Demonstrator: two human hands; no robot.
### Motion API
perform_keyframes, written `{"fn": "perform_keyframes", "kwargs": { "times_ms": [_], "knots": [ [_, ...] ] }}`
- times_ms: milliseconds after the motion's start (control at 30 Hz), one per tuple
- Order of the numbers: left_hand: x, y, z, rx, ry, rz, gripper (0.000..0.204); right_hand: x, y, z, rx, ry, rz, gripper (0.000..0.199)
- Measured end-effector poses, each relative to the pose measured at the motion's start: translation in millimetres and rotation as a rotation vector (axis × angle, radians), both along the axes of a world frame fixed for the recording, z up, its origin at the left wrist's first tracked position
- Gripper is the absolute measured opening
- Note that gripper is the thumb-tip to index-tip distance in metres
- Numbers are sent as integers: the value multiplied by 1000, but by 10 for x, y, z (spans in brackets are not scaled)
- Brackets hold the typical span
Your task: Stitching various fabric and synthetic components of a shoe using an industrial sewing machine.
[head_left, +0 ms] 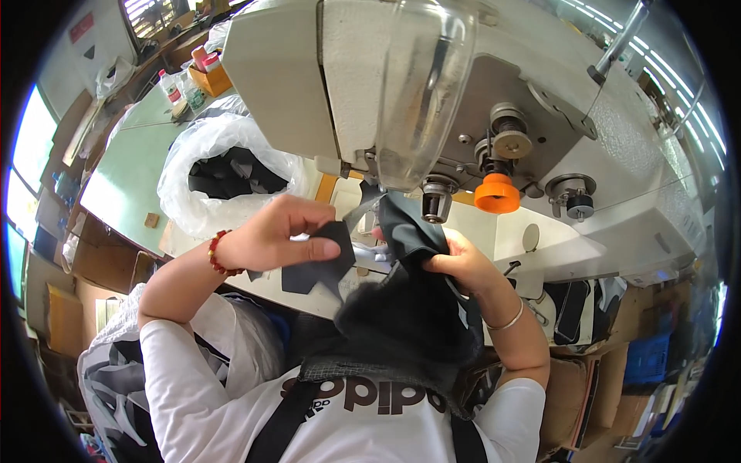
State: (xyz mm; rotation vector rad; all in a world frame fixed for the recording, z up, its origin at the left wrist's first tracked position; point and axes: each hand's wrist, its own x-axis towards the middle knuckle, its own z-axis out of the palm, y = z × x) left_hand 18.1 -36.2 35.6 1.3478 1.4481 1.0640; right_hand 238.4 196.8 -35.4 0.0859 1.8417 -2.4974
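My left hand (266, 238), with a red bead bracelet at the wrist, pinches a flat dark fabric piece (323, 262) between thumb and fingers. My right hand (457, 261), wearing a thin metal bangle, grips a bunched dark fabric part (407, 228) just below the needle area (436, 199) of a white industrial sewing machine (340, 69). The two hands are close together in front of the machine head, and the two pieces nearly touch. A dark fuzzy lump of material (409, 320) hangs below them over my lap, hiding the table edge there.
A clear plastic bag (202, 139) of dark cut pieces lies left of the machine. An orange knob (496, 193) and a clear guard (424, 85) stick out from the head. Behind are a green table (127, 166), bottles and an orange box (210, 77). Cardboard boxes and a blue crate (647, 359) stand around.
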Motion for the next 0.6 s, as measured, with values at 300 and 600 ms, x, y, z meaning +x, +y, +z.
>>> {"fn": "perform_keyframes", "kwargs": {
  "times_ms": [300, 600],
  "knots": [
    [470, -307, 156, 344, 1185, 47, 20, -68, -174, -151, -66, -41, 60, 68],
    [134, 103, -263, 295, 278, -379, 39, -89, -144, -272, -95, -16, 24, 62]
  ]
}}
